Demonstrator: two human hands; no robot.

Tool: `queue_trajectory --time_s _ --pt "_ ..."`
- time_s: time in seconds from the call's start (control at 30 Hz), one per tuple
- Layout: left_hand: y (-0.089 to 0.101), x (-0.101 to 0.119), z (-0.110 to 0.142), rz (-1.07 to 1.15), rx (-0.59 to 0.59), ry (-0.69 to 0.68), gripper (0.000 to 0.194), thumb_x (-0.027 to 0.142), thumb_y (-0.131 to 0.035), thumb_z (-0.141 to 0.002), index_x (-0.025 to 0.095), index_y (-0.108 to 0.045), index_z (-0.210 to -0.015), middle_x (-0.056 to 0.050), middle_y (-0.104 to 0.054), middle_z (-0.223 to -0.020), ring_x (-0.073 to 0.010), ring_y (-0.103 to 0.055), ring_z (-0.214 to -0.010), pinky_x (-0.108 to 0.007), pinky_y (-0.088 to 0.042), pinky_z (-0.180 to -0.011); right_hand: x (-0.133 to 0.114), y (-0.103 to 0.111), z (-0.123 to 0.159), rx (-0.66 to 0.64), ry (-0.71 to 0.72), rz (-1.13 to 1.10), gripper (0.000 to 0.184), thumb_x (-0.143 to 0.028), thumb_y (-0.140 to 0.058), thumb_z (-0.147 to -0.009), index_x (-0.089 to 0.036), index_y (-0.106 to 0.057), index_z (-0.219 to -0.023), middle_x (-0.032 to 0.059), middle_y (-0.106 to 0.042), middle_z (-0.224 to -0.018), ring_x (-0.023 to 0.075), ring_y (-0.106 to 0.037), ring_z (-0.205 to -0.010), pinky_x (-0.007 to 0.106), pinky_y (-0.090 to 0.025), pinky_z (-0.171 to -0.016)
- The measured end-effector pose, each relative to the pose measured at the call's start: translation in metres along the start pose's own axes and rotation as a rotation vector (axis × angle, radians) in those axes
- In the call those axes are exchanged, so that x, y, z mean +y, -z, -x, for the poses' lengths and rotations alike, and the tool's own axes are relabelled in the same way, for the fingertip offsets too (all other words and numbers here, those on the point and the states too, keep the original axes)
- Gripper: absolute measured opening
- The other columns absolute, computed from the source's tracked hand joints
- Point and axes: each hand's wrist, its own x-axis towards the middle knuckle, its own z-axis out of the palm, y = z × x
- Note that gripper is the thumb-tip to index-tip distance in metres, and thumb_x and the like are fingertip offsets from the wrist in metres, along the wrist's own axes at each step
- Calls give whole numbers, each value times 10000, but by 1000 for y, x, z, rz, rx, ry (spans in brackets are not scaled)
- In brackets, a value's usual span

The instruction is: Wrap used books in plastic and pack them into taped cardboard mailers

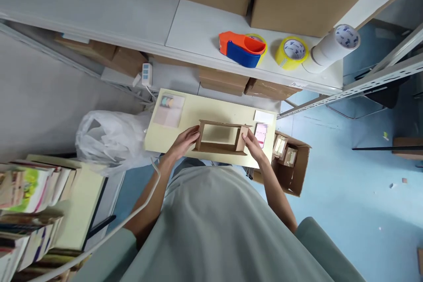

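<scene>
A small brown cardboard box (220, 146), open at the top with its flaps up, sits on a pale yellow tabletop (211, 112). My left hand (186, 141) grips the box's left end wall, fingers curled round it. My right hand (251, 143) grips the right end wall the same way. The box looks empty inside. A pink card (261, 133) lies just right of the box, beside my right hand. A white slip (264, 117) lies behind it. A flat clear-wrapped packet (169, 109) rests at the table's far left.
On the grey shelf (132, 22) behind the table stand an orange and blue tape dispenser (243, 48), a yellow tape roll (292, 52), white rolls (333, 46) and big cartons. An open carton (292, 163) sits on the floor right. A plastic bag (110, 139) and stacked books (26, 202) lie left.
</scene>
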Motion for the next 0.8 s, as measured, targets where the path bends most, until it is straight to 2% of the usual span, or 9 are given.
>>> queue_trajectory --time_s 0.1,0.23,0.4,0.57,0.67,0.8 --pt "-7 -3 -2 -60 15 -14 962 785 -981 -602 217 -784 -1353 -167 -770 -1459 -387 -676 -1426 -422 -599 -1110 -4 -3 1 13 1 -36 777 -772 -766 -952 -312 -645 -1566 79 -647 -1651 350 -573 -1557 526 -492 -1313" --pt "-5 1 -12 -110 26 -56 907 793 -978 -603 193 -801 -1260 -160 -804 -1383 -361 -732 -1328 -408 -607 -1089 -6 -17 0 5 38 -44 742 -749 -758 -969 -300 -642 -1548 72 -660 -1635 329 -615 -1512 483 -537 -1277" --pt "15 9 -28 -167 62 -100 863 823 -943 -635 184 -811 -1200 -153 -827 -1311 -368 -752 -1263 -383 -621 -1011 0 -40 -10 25 25 -47 759 -760 -764 -951 -298 -645 -1540 68 -711 -1569 325 -669 -1441 474 -592 -1210" --pt "36 13 -38 -190 20 -142 863 800 -937 -665 168 -790 -1235 -163 -815 -1329 -363 -765 -1227 -363 -619 -963 3 -64 -29 104 30 -25 767 -764 -794 -916 -281 -668 -1499 84 -779 -1438 339 -707 -1367 501 -617 -1153" --pt "46 14 -43 -196 9 -157 852 786 -937 -666 171 -780 -1234 -164 -821 -1297 -365 -760 -1240 -367 -615 -973 5 -76 -40 129 26 -12 775 -777 -787 -913 -272 -673 -1490 95 -781 -1434 337 -713 -1349 507 -621 -1134" --pt "57 10 -51 -218 8 -119 836 802 -940 -611 174 -779 -1138 -168 -832 -1187 -384 -755 -1238 -395 -613 -987 12 -87 -50 151 -6 26 795 -803 -781 -898 -260 -685 -1469 100 -775 -1454 330 -712 -1354 498 -615 -1139"
